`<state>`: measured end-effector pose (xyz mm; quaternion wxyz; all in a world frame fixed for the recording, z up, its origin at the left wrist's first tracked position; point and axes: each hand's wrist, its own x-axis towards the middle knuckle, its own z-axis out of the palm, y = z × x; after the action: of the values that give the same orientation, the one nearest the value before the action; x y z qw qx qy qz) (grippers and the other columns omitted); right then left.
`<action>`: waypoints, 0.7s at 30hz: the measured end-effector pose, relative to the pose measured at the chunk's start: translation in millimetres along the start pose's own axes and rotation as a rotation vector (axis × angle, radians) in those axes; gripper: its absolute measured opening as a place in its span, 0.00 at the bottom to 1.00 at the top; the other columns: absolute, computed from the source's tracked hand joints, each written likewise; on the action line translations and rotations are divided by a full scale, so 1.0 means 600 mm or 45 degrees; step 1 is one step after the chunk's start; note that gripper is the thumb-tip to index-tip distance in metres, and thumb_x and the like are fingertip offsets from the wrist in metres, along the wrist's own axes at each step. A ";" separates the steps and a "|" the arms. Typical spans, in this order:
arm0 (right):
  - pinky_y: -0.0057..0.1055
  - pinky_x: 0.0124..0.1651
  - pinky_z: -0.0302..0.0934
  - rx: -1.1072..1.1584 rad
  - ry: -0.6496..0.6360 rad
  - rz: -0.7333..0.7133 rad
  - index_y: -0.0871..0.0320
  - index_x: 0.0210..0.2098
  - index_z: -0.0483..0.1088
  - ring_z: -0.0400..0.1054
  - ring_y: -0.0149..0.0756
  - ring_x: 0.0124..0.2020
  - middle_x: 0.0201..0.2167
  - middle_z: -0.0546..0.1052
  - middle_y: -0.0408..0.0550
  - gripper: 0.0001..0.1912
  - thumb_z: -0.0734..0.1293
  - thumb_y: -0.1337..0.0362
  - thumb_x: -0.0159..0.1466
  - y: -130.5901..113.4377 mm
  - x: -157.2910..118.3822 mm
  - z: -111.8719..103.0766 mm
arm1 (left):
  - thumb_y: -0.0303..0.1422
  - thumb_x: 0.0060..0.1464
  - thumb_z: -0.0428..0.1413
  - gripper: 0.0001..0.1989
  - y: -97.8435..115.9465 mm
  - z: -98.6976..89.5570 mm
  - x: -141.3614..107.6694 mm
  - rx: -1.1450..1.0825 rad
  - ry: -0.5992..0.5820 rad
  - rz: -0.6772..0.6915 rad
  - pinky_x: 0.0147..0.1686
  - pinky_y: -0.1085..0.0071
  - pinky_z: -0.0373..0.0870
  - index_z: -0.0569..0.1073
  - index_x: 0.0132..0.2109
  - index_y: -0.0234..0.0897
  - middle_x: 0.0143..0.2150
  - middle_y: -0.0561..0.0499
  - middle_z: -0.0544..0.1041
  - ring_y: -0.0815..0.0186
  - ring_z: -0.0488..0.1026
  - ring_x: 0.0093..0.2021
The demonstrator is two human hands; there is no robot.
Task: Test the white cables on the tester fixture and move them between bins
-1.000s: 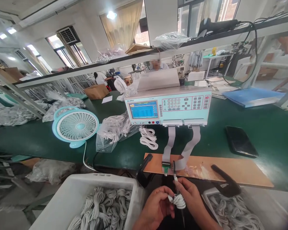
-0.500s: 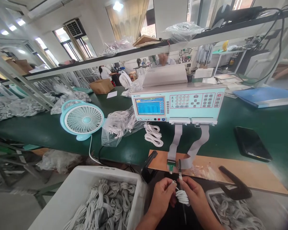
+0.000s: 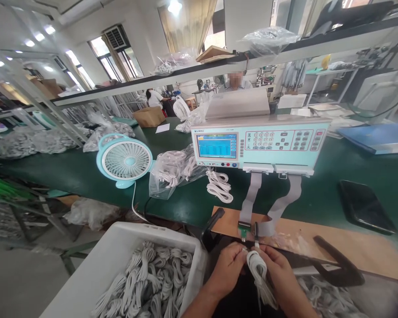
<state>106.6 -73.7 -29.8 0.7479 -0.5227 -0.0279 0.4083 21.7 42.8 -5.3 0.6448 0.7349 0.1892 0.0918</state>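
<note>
A bundled white cable (image 3: 260, 276) hangs between my hands, its coil drooping toward my lap. My left hand (image 3: 230, 265) is closed in a pinch at the cable's upper end, just below the small green circuit board with a metal plug (image 3: 243, 234). My right hand (image 3: 277, 267) is closed too, its fingertips by the other cable end, right under the dark connector (image 3: 256, 230) on a grey ribbon cable (image 3: 278, 212). The fingers hide the cable's plugs, so I cannot tell whether either end is joined to a connector.
The ribbon cables run up to a tester with a blue screen (image 3: 217, 145). A white bin (image 3: 119, 238) of bundled cables stands at left, more bundles (image 3: 328, 296) at lower right. A clamp (image 3: 338, 265) sits on the wooden board (image 3: 381, 260). A phone (image 3: 366, 205) and fan (image 3: 128, 161) lie beyond.
My view has turned slightly left, so the scene sits further right. The cable bundle has swung from a compact coil to a longer hanging shape. Both hands remain closed just below the connectors.
</note>
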 end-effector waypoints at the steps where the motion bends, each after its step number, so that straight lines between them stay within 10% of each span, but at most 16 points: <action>1: 0.25 0.23 0.57 0.025 0.009 0.014 0.60 0.27 0.74 0.63 0.31 0.20 0.19 0.72 0.43 0.17 0.76 0.53 0.48 -0.001 0.001 0.002 | 0.38 0.57 0.47 0.17 -0.001 0.002 0.002 -0.019 0.041 0.018 0.26 0.75 0.60 0.65 0.23 0.35 0.27 0.53 0.63 0.69 0.62 0.28; 21: 0.32 0.33 0.68 -0.147 0.125 0.080 0.56 0.32 0.77 0.73 0.45 0.32 0.29 0.79 0.50 0.21 0.78 0.53 0.41 -0.007 0.001 -0.012 | 0.39 0.52 0.54 0.16 -0.004 0.038 -0.003 -0.157 0.534 -0.152 0.28 0.71 0.60 0.72 0.21 0.34 0.20 0.52 0.68 0.67 0.64 0.25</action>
<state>113.2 -79.2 -29.8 0.7036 -0.5851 0.0019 0.4032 28.6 21.8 -10.8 0.6395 0.6462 0.3562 0.2157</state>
